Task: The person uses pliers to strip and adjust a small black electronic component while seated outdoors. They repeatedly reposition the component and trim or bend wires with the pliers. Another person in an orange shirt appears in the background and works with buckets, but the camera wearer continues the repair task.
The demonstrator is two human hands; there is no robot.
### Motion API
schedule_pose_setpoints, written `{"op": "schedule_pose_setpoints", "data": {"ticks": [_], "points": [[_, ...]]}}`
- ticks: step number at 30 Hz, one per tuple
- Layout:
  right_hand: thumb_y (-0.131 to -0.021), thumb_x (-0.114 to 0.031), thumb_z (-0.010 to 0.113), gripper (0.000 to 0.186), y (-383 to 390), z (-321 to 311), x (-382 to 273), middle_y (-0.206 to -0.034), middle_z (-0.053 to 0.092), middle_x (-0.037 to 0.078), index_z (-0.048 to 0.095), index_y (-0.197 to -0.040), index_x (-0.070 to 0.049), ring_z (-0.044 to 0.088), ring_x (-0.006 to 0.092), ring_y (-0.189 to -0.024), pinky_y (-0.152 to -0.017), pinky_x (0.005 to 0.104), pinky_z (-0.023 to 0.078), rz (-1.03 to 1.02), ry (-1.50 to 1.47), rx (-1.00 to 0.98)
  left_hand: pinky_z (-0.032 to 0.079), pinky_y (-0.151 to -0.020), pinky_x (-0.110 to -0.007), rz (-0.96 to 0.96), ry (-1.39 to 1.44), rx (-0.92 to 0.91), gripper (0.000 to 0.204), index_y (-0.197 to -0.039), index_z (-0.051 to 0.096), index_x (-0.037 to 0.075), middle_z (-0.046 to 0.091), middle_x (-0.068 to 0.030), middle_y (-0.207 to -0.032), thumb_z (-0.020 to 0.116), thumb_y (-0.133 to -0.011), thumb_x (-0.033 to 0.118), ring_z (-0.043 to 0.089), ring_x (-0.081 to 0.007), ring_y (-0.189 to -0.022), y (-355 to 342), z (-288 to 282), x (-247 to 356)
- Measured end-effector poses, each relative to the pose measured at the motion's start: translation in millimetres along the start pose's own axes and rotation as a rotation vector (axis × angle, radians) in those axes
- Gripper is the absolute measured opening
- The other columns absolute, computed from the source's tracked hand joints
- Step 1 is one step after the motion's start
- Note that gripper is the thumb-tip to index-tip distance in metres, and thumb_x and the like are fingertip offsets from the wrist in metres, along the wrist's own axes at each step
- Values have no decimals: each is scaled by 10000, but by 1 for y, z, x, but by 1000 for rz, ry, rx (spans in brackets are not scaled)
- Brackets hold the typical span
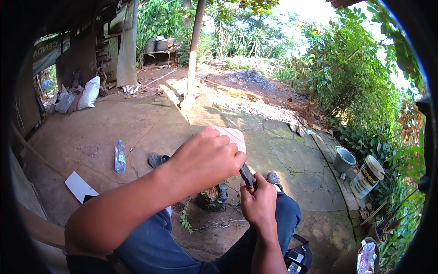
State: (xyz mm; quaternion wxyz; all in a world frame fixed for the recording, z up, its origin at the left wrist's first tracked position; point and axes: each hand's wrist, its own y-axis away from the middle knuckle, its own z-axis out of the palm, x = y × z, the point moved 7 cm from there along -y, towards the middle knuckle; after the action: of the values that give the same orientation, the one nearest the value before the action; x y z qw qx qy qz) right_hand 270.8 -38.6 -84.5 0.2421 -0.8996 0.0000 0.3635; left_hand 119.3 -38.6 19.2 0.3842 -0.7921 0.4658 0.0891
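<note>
My left hand reaches across in front of me, its back to the view and its fingers closed on a red-and-white striped sheet or packet. Most of that sheet is covered by the hand. Just below and right, my right hand is wrapped round a slim black tool. The tool's upper end meets the lower edge of the sheet beside my left fingers; its exact kind is not clear. Under both hands, between my feet, stands a small leafy plant in a black grow bag, partly hidden by my arm.
A clear water bottle and a white panel are on the cracked concrete at left. A grey bucket and a white pail line the right edge by the bushes. A wooden post rises ahead. A black bag lies by my right leg.
</note>
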Motion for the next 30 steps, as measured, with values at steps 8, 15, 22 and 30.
{"op": "schedule_pose_setpoints", "data": {"ticks": [8,15,22,30], "points": [[-846,-158,691,163,-1,-2,1,-754,695,265,681,-864,3,687,507,-769,-747,570,546,-17,-4,-15,542,-803,-350,70,0,8,51,-879,696,104,702,-21,-855,686,-836,130,708,-192,-897,1,2,8],[-830,-163,691,165,0,4,1,-707,678,245,681,-847,1,684,495,-739,-741,560,547,-39,21,-82,531,-881,-438,-64,312,-135,48,-895,710,85,720,-74,-879,669,-872,77,697,-302,-952,6,7,-14],[-815,-133,693,139,0,0,-5,-650,647,209,674,-839,2,674,465,-683,-698,521,540,-99,-60,-113,530,-880,-472,-87,684,-180,130,-972,746,67,732,-121,-900,672,-883,9,682,-353,-941,6,-1,-29],[-807,-96,699,154,-1,2,-3,-640,600,205,618,-857,24,643,454,-657,-662,506,507,-114,-156,-180,544,-879,-462,-116,845,-170,109,-1008,780,49,764,-118,-926,701,-932,47,701,-346,-936,10,1,-35]]}}
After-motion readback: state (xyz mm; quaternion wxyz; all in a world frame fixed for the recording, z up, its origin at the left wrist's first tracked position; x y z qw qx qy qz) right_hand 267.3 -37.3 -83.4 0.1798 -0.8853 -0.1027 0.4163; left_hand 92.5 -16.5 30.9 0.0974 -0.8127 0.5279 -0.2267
